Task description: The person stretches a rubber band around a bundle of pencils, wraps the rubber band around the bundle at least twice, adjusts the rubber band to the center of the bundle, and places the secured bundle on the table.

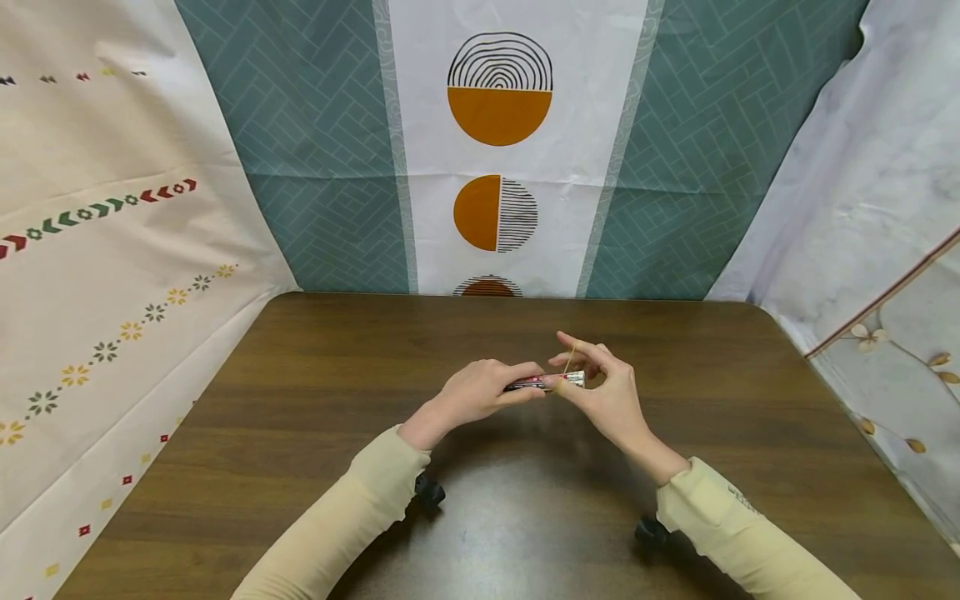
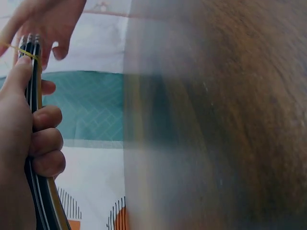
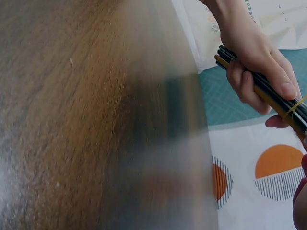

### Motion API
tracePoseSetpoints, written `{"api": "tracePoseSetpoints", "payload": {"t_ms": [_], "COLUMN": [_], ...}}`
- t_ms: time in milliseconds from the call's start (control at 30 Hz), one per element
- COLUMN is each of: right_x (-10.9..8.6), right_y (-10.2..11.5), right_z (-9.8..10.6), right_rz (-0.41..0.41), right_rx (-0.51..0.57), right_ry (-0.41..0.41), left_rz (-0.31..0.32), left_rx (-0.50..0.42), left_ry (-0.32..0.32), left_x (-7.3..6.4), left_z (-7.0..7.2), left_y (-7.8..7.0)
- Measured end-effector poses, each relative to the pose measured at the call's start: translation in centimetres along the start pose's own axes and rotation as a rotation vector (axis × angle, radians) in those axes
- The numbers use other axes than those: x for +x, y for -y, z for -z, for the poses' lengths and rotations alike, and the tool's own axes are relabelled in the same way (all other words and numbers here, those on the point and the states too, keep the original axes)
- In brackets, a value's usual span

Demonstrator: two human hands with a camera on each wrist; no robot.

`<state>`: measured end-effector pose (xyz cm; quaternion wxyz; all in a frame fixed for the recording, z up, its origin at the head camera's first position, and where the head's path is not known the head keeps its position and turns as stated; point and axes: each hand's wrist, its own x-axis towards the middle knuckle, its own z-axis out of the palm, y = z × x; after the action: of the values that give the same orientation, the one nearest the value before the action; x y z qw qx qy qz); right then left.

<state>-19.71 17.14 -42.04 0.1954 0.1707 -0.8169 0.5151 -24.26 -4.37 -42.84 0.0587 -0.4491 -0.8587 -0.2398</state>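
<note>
My left hand grips a bundle of pencils, fingers curled round its middle in the left wrist view. The pencils are dark, with a yellow one along the side and silvery bands at one end. A thin yellow rubber band crosses the bundle near that end, beside the left thumb. My right hand is at the silvery end, its thumb close against the pencils. Its raised fingers hold the rubber band stretched up from the bundle. In the right wrist view most of the right hand is out of frame.
Both hands are above a brown wooden table. Dark knob-like objects show beneath both sleeves. A patterned teal and white cloth hangs behind the table's far edge, with light cloths at the sides.
</note>
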Motion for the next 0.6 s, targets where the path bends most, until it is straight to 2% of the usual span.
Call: {"api": "tracePoseSetpoints", "payload": {"t_ms": [167,267,467,600], "right_x": [0.3,0.6,1.2,1.9], "right_y": [0.5,0.3,0.5,0.3], "right_z": [0.1,0.4,0.8,0.9], "right_rz": [-0.094,-0.169,-0.322,-0.421], "right_rx": [0.037,0.083,0.072,0.125], "right_ry": [0.069,0.121,0.169,0.179], "left_rz": [-0.087,-0.113,-0.16,-0.18], "left_rx": [0.144,0.212,0.268,0.285], "left_ry": [-0.002,0.009,0.057,0.082], "left_x": [0.0,-0.1,-0.3,-0.6], "left_z": [-0.2,-0.2,-0.5,-0.9], "left_y": [-0.5,-0.8,-1.3,-1.4]}}
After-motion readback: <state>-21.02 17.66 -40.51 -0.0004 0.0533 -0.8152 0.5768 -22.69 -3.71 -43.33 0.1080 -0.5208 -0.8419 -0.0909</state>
